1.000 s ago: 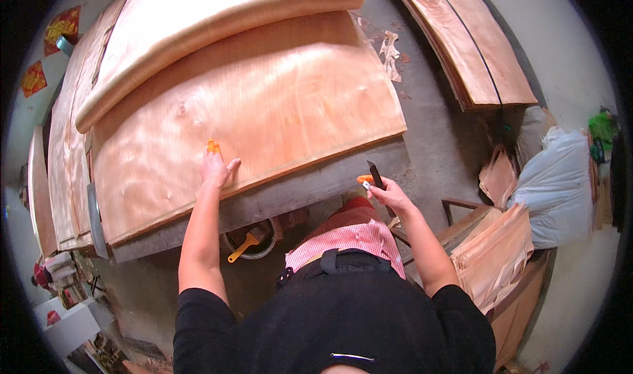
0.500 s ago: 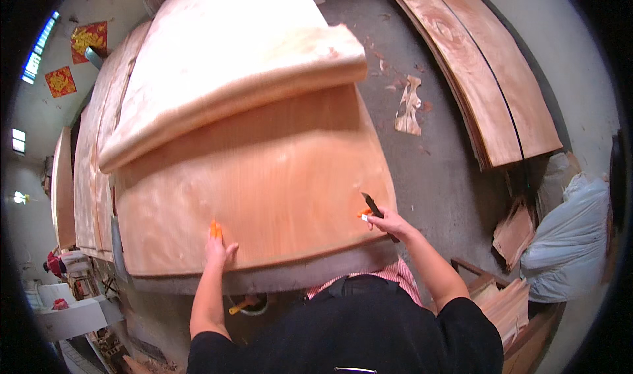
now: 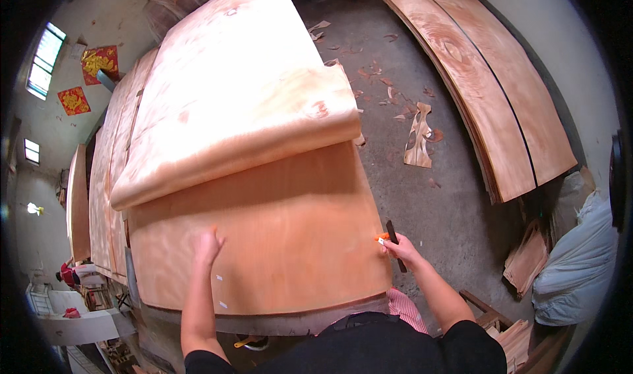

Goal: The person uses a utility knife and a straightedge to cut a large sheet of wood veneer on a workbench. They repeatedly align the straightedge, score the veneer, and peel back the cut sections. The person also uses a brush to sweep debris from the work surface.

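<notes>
lower sheet (image 3: 297, 249): smooth wood w/ soft sheen; bag (image 3: 572, 268): crinkly plas.; flr (image 3: 455, 242): matt.

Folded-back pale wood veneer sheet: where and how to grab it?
I'd take the pale wood veneer sheet's rounded near fold, from the person's side, gripping over the curve: it bulges toward the person, raised above the flat tan wood sheet. The left hand is nearer; the right hand holds a slim dark tool.
</notes>
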Demonstrator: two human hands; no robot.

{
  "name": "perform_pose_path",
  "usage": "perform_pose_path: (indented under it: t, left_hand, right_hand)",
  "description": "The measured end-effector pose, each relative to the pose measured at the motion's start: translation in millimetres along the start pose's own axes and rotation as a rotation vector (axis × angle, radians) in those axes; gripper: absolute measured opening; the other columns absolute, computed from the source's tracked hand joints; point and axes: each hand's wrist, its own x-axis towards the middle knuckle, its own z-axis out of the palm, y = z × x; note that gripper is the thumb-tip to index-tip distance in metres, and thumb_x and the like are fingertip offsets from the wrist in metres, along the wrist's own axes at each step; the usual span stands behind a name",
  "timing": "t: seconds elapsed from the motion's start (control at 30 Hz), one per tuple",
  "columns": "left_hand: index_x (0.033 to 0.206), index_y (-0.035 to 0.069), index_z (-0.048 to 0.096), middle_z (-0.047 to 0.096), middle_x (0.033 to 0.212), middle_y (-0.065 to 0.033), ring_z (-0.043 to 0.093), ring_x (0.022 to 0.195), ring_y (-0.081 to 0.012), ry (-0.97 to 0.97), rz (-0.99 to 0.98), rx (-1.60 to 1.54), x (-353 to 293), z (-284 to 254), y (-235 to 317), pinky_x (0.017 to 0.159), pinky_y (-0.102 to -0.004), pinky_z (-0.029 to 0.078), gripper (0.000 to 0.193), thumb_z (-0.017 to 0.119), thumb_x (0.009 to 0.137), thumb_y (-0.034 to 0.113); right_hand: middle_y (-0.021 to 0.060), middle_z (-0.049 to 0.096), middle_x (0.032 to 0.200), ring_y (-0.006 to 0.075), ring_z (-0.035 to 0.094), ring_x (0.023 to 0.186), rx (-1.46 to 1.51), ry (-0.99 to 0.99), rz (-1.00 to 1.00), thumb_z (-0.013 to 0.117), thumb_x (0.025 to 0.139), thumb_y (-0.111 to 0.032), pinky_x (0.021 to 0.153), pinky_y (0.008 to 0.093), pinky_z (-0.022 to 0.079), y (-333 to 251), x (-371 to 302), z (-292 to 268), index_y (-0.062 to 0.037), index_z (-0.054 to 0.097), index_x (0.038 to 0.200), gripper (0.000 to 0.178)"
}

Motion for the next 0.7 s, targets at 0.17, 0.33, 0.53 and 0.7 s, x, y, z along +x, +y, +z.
perform_pose_path:
  t: [0.17,0.33,0.53,0.7]
  left_hand:
    - [0.127,0.008,0.036,0.041,0.127,-0.0140,0.043,0.113,-0.0256,0.539,0.508,0.045,64,-119,176,0.090,-0.0332,0.040,0.081,0.075,0.060,0.033]
    - [0.132,0.011,0.029,0.030,0.136,-0.0126,0.031,0.124,-0.0247,0.418,0.464,0.146,118,-119,259,0.100,-0.0445,0.026,0.095,0.077,0.055,0.037]
    - [0.128,0.012,0.037,0.039,0.130,-0.0092,0.038,0.119,-0.0228,0.558,0.553,0.095,151,-68,242,0.100,-0.0467,0.024,0.085,0.076,0.055,0.031]
    - [0.122,0.011,0.044,0.044,0.125,-0.0086,0.041,0.116,-0.0225,0.793,0.626,0.162,102,-33,238,0.100,-0.0470,0.025,0.069,0.072,0.060,0.024]
  right_hand:
    - [-0.0017,0.056,0.066,0.0028,0.038,0.046,0.092,0.094,0.031,0.053,0.084,-0.015,0.040,0.0175,0.028,-10,6,-18,-0.0044,0.054,0.102,0.021]
    - [-0.0015,0.053,0.065,0.0018,0.034,0.044,0.203,0.148,-0.002,0.053,0.085,-0.016,0.039,0.0168,0.024,-8,14,-32,-0.0045,0.053,0.102,0.021]
    - [-0.0011,0.054,0.065,0.0013,0.034,0.044,0.289,0.230,-0.019,0.053,0.085,-0.015,0.039,0.0160,0.024,-9,8,-43,-0.0039,0.053,0.098,0.017]
    - [-0.0004,0.053,0.064,0.0006,0.033,0.044,0.340,0.323,-0.042,0.053,0.084,-0.015,0.038,0.0156,0.024,-1,15,-48,-0.0034,0.052,0.098,0.017]
